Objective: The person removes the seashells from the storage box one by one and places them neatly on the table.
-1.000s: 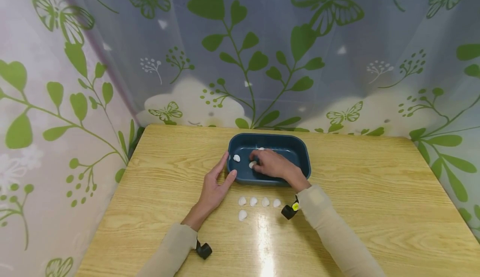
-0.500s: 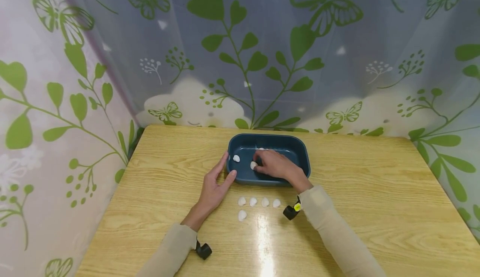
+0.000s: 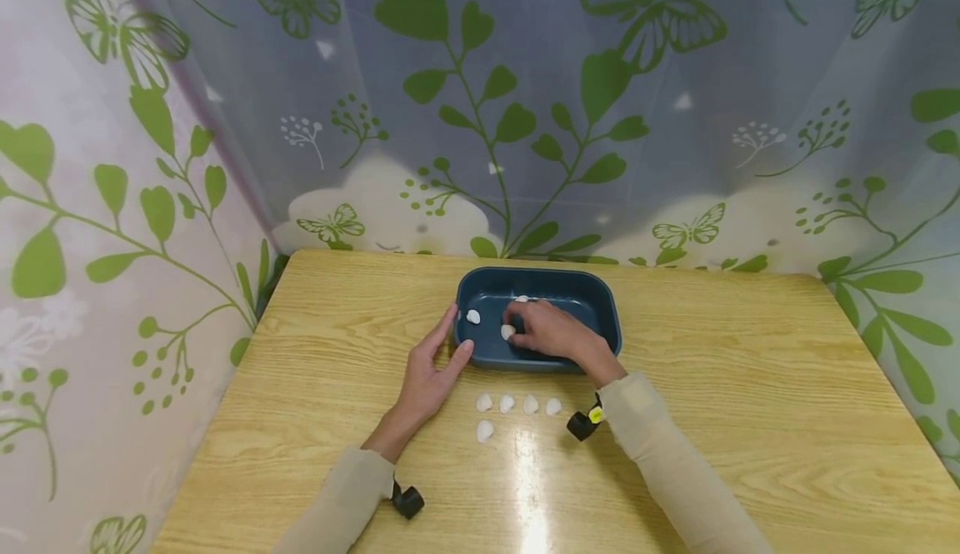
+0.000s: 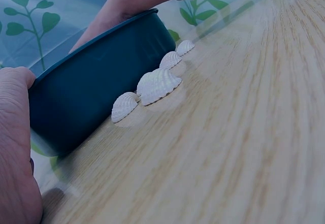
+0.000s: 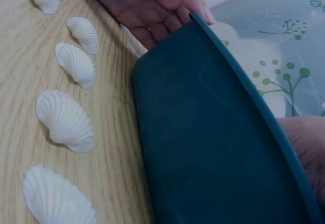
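Note:
The right hand (image 3: 551, 326) reaches into a dark blue rectangular basin (image 3: 540, 365), its thumb and forefinger curled to pinch a white seashell (image 3: 507, 332) near the floor. Another seashell (image 3: 473, 316) lies by the basin's left end. Part of a further seashell (image 3: 522, 298) shows behind the right hand. Against the basin's left end, the left hand (image 3: 429, 379) rests with fingers straight and its thumb (image 4: 18, 74) touching the rim near the front corner. In the right wrist view the basin wall hides the right hand's fingertips.
Several ribbed white seashells (image 3: 507, 404) form a row on the wooden table (image 3: 712, 354) in front of the basin. One more seashell (image 3: 485, 431) lies below the row's left end. A patterned curtain (image 3: 540, 104) hangs behind the table's back edge.
The right hand and the seashell at its fingertips have shifted very slightly to the right inside the basin. The left hand and the seashells on the table have stayed in place.

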`<action>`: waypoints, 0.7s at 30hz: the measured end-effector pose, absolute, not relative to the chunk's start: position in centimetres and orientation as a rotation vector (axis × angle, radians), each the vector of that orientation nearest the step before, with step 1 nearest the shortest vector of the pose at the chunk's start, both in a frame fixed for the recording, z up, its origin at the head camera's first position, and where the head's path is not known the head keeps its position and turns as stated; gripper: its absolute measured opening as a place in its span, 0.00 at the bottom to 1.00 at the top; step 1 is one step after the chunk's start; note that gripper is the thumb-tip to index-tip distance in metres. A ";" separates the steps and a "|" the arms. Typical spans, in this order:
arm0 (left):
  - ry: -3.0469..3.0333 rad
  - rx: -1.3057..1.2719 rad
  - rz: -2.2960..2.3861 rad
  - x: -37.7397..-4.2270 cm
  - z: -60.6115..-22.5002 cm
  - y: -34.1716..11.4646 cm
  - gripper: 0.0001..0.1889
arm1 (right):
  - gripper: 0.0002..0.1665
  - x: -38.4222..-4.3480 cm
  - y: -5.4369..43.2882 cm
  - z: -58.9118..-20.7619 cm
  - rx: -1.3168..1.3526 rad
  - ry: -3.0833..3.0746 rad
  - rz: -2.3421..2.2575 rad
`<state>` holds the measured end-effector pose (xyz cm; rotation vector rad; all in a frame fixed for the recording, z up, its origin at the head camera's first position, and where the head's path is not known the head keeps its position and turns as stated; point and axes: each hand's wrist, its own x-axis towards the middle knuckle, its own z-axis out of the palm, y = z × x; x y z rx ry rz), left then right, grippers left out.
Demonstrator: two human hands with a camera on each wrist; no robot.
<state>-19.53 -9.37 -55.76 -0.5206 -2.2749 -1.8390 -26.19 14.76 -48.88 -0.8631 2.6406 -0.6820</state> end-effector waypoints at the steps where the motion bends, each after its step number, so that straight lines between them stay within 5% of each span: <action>1: -2.275 -0.519 -1.839 -19.5 -55.7 -9.3 0.33 | 0.12 -26.2 14.8 -48.9 -0.864 2.640 -0.687; 11: -2.300 -0.515 -1.830 -18.0 -52.3 -9.1 0.32 | 0.12 -26.3 14.9 -49.1 -0.856 2.650 -0.682; 21: -2.304 -0.512 -1.811 -19.4 -55.5 -9.3 0.33 | 0.14 -26.2 14.9 -49.3 -0.822 2.635 -0.698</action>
